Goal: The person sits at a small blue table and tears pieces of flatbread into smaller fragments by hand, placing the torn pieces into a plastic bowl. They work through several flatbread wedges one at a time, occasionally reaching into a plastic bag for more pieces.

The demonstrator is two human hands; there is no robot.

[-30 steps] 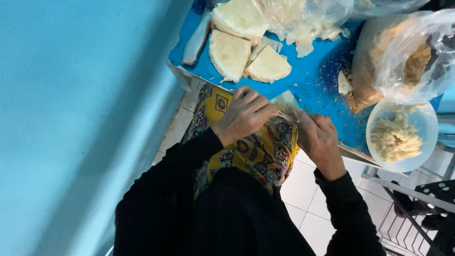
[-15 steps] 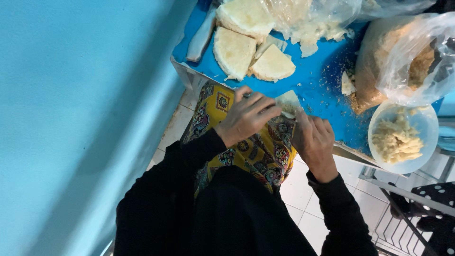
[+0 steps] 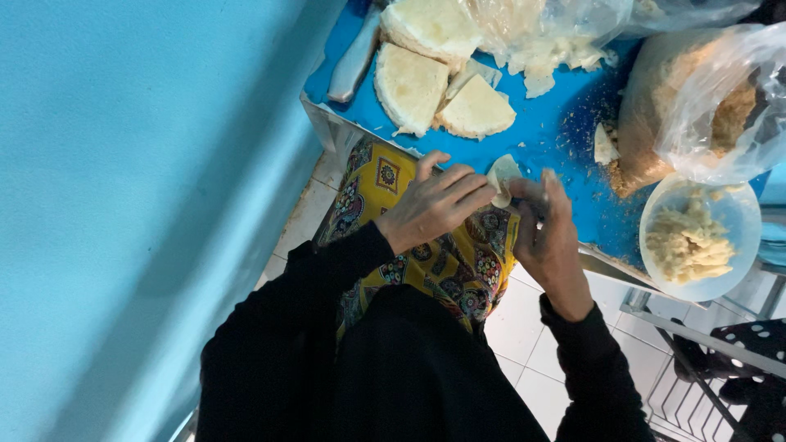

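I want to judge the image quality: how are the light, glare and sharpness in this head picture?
Head view: light is soft and even, tinted blue; glare whitens the plastic bag; the left hand, right hand and the pale piece between them look slightly soft; the dark sleeves lose detail.

A single head-worn camera looks steeply down from above the person's own chest, close in. The blue counter (image 3: 565, 139) fills the upper part of the view, tilted so its near edge runs diagonally. Below the counter come the black sleeves and tiled floor; left of it a blue wall takes nearly half the view.
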